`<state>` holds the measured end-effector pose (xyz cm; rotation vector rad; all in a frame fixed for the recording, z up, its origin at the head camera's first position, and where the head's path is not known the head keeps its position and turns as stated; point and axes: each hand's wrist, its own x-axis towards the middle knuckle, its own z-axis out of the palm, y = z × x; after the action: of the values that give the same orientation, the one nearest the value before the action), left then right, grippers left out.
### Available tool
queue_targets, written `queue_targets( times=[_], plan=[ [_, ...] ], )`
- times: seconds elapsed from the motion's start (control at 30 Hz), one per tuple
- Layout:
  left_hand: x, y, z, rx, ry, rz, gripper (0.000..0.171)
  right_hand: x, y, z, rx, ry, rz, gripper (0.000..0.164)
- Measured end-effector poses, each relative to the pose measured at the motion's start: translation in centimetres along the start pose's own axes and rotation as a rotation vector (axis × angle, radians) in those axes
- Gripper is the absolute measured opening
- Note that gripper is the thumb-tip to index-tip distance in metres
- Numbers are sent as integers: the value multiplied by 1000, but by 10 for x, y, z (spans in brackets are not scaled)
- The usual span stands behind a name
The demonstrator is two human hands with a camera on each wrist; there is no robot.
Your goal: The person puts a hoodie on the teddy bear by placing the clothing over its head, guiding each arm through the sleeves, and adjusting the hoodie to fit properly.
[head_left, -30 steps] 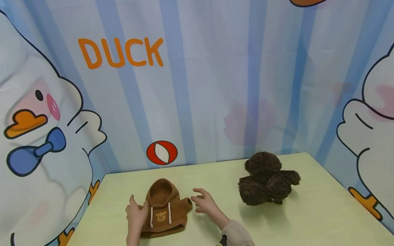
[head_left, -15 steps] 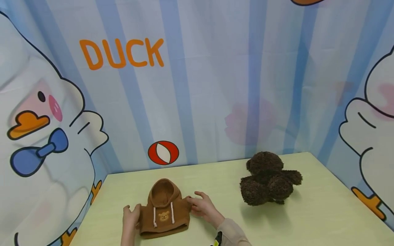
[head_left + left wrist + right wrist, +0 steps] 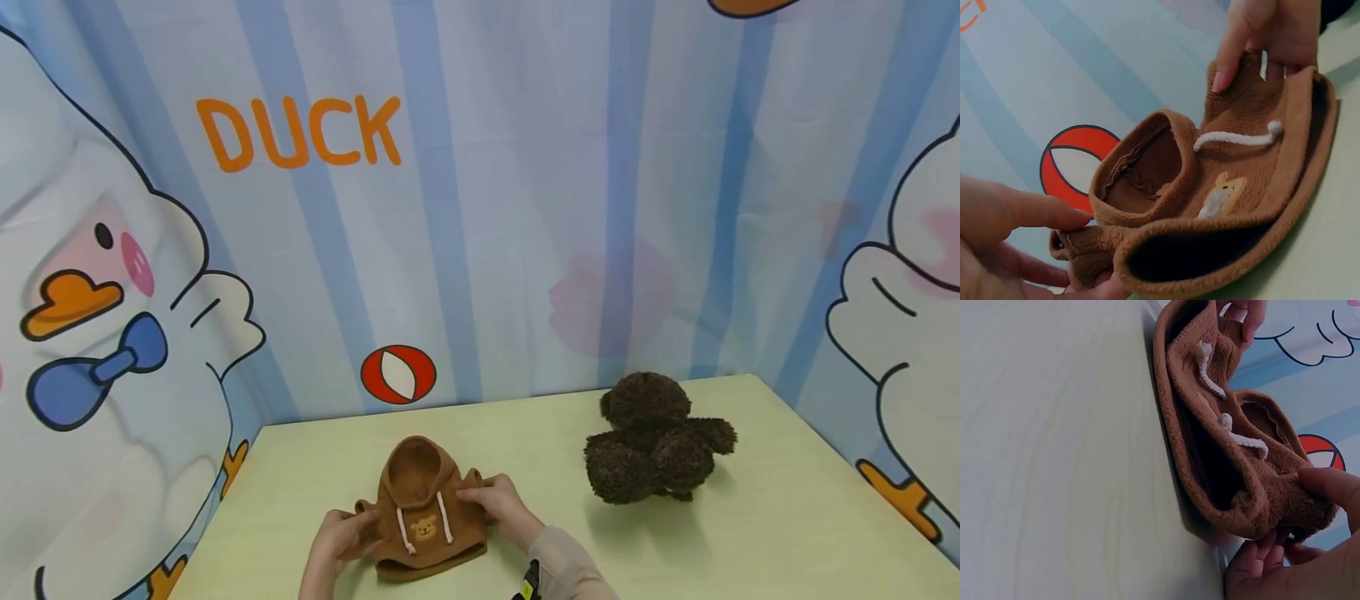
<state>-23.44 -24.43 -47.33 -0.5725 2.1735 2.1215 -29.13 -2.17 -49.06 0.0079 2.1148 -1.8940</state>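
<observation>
Between the two hands is a small brown hoodie (image 3: pixel 431 550) with white drawstrings and a bear face on its front. Its hood points to the back, and its hem opening faces the person. The left hand (image 3: pixel 337 537) pinches the sleeve on the left, thumb above and fingers beneath, as the left wrist view shows. On the other side the right hand (image 3: pixel 506 504) pinches the hoodie near its right sleeve, with the thumb on top. In the right wrist view the hem (image 3: pixel 1210 456) gapes and part of it hangs just off the tabletop.
A dark brown plush toy (image 3: pixel 652 442) lies on the right side of the pale green table (image 3: pixel 787 517). Behind the table hangs a blue striped curtain (image 3: pixel 510 208) with printed ducks, and it closes in both sides too.
Both hands have taken hold of the hoodie at its sides, first coming in from apart. The hoodie has shifted a little to the right. The plush toy stays in place.
</observation>
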Motion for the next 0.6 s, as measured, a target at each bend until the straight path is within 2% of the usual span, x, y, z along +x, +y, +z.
queue_targets(
  times=[0.13,0.37,0.47,0.6],
  plan=[
    [2,-3,7,29,-54,16,18,0,2,-12,50,-50,-2,32],
    [5,2,22,69,-118,-10,11,-5,-6,-32,147,-90,20,19],
    [8,9,31,26,-157,0,15,-10,-16,-40,176,-99,-7,13],
    [10,22,44,-83,-229,56,28,-21,-33,-52,160,-119,-81,14]
  ],
)
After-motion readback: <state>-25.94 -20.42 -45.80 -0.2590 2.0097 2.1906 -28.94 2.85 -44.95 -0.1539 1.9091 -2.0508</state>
